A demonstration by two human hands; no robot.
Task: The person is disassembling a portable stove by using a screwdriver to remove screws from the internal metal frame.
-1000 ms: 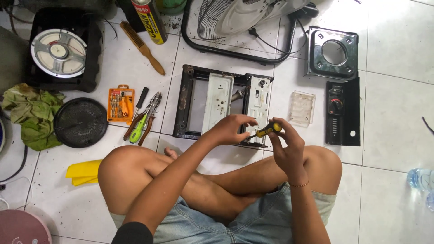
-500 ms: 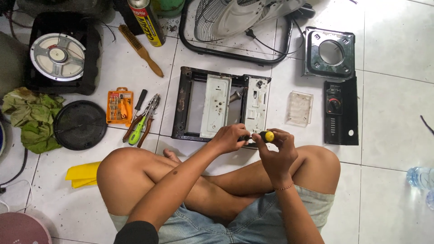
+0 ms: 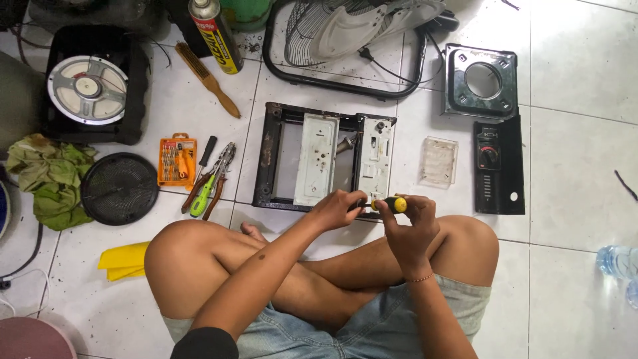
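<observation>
The right hand [image 3: 409,229] is closed around a yellow screwdriver [image 3: 392,204]; the left hand [image 3: 335,209] is closed on its shaft, at the near edge of the stove frame [image 3: 266,159].

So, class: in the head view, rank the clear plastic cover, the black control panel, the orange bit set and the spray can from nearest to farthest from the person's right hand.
1. Clear plastic cover, just above the right hand.
2. Black control panel, to the hand's right.
3. Orange bit set, far left.
4. Spray can, top left; close to the bit set, slightly farther.
</observation>
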